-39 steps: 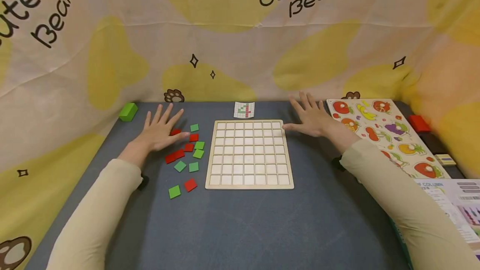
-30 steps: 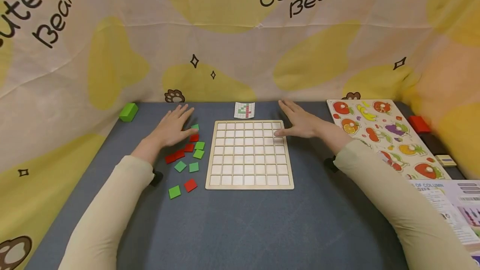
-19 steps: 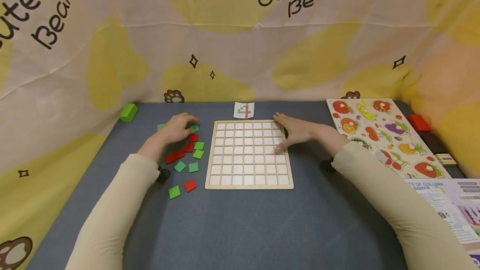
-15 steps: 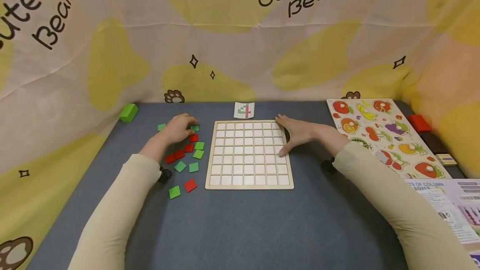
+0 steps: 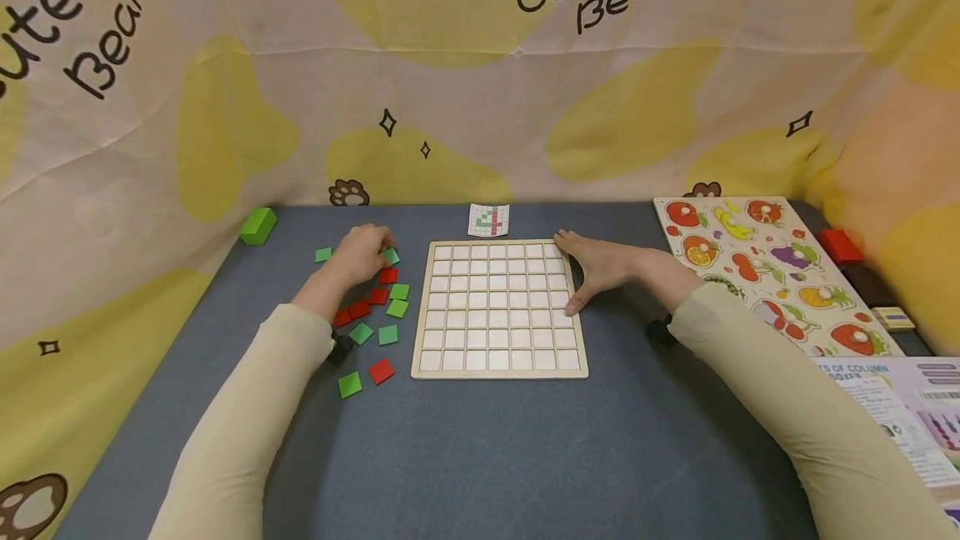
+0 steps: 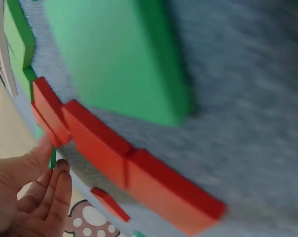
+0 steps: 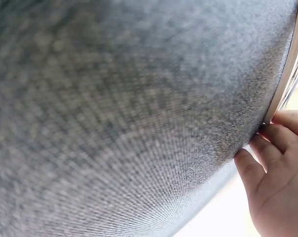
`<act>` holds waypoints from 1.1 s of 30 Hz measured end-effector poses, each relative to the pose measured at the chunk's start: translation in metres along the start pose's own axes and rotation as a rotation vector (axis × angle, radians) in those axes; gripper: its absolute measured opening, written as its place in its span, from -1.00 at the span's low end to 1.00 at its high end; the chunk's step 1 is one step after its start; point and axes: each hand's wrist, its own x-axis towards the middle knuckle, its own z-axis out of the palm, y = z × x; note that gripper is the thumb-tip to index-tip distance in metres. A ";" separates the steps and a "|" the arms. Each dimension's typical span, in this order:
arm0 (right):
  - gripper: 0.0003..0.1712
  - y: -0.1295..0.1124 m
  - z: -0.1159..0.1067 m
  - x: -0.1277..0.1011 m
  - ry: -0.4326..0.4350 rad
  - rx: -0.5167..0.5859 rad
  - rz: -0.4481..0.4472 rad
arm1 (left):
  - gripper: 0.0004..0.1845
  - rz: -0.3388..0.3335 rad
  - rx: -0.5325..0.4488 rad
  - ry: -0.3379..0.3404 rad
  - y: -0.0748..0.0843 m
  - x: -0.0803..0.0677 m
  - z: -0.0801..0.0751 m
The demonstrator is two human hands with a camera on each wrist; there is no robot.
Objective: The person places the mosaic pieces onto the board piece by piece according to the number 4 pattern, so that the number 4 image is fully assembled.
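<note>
My left hand (image 5: 360, 253) pinches a small green square tile (image 5: 391, 257) between thumb and fingers; in the left wrist view this green tile (image 6: 53, 159) shows thin and edge-on. Loose red tiles (image 5: 381, 371) and other green tiles (image 5: 349, 384) lie on the table near that hand, left of a pale wooden grid board (image 5: 498, 375) with white cells. At the board's upper right edge rests my right hand (image 5: 600, 263), thumb and forefinger spread along the rim. In the right wrist view the fingertips (image 7: 242, 154) touch down beside the board's edge.
Behind the board lies a small pattern card (image 5: 488, 221) with green and red squares. A green block (image 5: 258, 226) stands at the far left. To the right are a fruit puzzle board (image 5: 750, 273), a red block (image 5: 840, 247) and a printed box (image 5: 900, 415).
My left hand came down rightward over the tiles and took hold of a green one, which has tilted slightly. My right hand moved in to the board's right edge.
</note>
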 end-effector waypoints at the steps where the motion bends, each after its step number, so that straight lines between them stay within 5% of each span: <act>1: 0.54 0.000 0.000 0.000 0.000 -0.001 -0.002 | -0.76 -0.009 0.001 0.003 0.002 0.002 -0.001; 8: 0.54 0.001 0.001 -0.001 0.002 -0.008 0.014 | -0.86 -0.002 -0.089 0.038 0.053 0.026 -0.003; 14: 0.54 -0.001 0.002 -0.001 0.009 -0.014 0.011 | -0.86 0.078 -0.242 0.051 0.116 0.049 0.012; 18: 0.54 -0.001 0.002 0.000 0.011 -0.014 0.006 | -0.81 0.115 -0.272 0.049 0.144 0.058 0.024; 24: 0.55 0.000 0.002 0.001 0.011 -0.010 0.015 | -0.76 0.120 -0.236 0.025 0.161 0.064 0.037; 33: 0.54 0.001 0.002 0.001 0.018 -0.009 0.013 | -0.77 0.112 -0.149 0.004 0.159 0.064 0.044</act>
